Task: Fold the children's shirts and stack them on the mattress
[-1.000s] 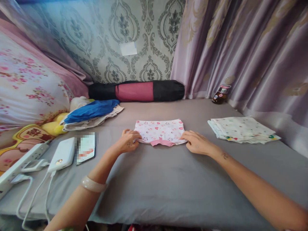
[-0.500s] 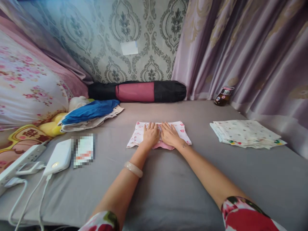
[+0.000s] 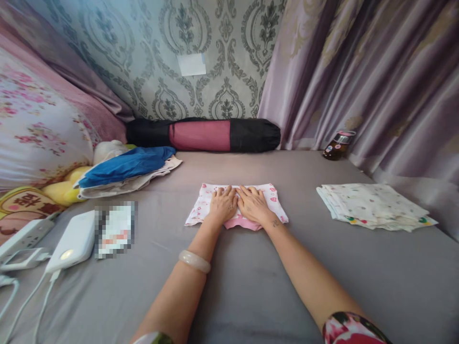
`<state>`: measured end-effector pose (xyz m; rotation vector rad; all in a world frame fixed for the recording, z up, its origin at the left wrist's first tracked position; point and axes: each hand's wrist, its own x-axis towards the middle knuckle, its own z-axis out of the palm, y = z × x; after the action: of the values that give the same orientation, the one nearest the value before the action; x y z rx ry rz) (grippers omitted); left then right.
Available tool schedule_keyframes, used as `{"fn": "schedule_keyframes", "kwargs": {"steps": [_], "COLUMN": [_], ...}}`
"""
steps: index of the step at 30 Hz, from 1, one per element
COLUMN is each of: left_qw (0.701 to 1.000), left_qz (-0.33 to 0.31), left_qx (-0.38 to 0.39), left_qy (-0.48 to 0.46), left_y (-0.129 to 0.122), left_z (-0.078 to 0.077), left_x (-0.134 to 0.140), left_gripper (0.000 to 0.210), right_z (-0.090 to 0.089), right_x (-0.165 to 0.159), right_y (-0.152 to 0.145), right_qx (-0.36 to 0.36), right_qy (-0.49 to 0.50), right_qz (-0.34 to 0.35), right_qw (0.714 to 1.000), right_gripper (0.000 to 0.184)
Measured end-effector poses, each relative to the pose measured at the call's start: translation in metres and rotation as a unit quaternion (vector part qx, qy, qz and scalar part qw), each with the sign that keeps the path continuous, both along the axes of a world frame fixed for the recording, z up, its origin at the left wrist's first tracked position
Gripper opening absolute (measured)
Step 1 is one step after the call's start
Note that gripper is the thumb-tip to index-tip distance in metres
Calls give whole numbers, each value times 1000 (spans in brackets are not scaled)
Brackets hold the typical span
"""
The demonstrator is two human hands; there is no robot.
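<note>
A folded white cloth garment (image 3: 198,206) with a pink print and a pink edge lies flat in front of me. My left hand (image 3: 224,206) rests palm down on its middle, fingers stretched out. Beside it my right hand (image 3: 252,205) presses flat on the same cloth, with its fingers also extended. The two hands are close together, fingertips pointing to the garment's far edge. Parts of the print are hidden under them.
A stack of folded pale cloths (image 3: 373,205) lies on the right of the grey sheet (image 3: 251,277). A bottle (image 3: 337,145) stands behind it. On the left are blue clothes (image 3: 129,167), a white power bank (image 3: 73,241) and a power strip (image 3: 27,236). A black-and-pink roll bag (image 3: 201,135) lies along the wall.
Both hands stay on the folded garment, with the fingers drawn slightly toward me. The camera view has moved a little closer.
</note>
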<state>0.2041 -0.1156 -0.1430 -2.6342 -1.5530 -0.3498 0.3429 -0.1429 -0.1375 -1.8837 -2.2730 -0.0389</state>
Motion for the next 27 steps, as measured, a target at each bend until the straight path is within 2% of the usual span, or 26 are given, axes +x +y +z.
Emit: {"fn": "schedule_keyframes", "kwargs": {"steps": [5,11,17,27], "left_qw": [999,996,992,976], "left_qz": [34,82,127,205], "left_qx": [2,-13,8,-30], "left_qy": [-16,-27,-27,-71], "left_y": [1,3,5,7], "left_z": [-3,-4,-7,-5], "left_x": [-3,-13,-25,-36], "left_gripper": [44,44,45,53], "right_z": [-1,-7,-8,-12], "right_x": [-2,-1,11,34], "right_y": [1,-1,-3,-3], "right_qx": [10,-8,-14,-13], "right_qy": [9,30,31,61], "right_qz": [-23,-92,-149,-241], "right_qw": [1000,995,988,969], "right_gripper": [48,51,55,62]}}
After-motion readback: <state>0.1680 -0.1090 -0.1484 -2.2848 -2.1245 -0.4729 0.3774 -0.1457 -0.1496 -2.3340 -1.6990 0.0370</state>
